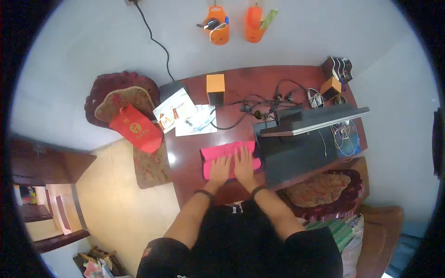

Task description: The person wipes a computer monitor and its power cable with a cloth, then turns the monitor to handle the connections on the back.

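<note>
While cloth (228,157) lies near front edge of surface (194,153), both hands pressed flat on it: left hand (219,167) spread, right hand (243,164) spread, side by side. Cloth's long axis runs left-right; laptop (296,148) just beside right end.

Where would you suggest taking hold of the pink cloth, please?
Probably at the left edge of the pink cloth, coming in from the left. It lies flat on the table with the left hand and right hand pressing its middle, and that edge lies free.
</note>
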`<action>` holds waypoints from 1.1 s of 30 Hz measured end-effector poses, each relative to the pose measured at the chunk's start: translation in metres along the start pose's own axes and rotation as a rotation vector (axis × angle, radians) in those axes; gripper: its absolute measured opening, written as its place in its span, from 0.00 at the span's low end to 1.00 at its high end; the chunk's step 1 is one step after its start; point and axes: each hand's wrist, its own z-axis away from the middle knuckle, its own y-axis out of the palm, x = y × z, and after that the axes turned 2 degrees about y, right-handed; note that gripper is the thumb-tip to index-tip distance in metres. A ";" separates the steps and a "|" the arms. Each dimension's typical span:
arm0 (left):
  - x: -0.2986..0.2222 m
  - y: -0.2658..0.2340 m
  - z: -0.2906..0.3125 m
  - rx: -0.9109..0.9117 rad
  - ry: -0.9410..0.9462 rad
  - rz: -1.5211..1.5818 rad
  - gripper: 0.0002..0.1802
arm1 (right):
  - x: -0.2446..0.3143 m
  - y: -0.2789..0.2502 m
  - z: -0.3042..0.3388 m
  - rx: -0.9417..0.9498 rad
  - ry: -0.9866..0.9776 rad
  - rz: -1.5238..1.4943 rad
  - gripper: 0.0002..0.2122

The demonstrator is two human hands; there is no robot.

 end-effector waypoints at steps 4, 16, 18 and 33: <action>0.003 -0.012 0.002 -0.065 0.015 0.186 0.30 | 0.003 -0.002 0.001 -0.006 0.148 -0.237 0.26; 0.007 -0.027 -0.014 0.031 0.009 0.261 0.30 | 0.003 0.002 -0.030 0.154 0.208 -0.174 0.28; 0.008 -0.029 -0.014 0.027 0.010 0.269 0.30 | 0.005 0.000 -0.032 0.159 0.218 -0.176 0.28; 0.018 -0.024 -0.013 -0.018 0.039 0.364 0.33 | 0.009 -0.002 -0.034 0.107 0.240 -0.125 0.28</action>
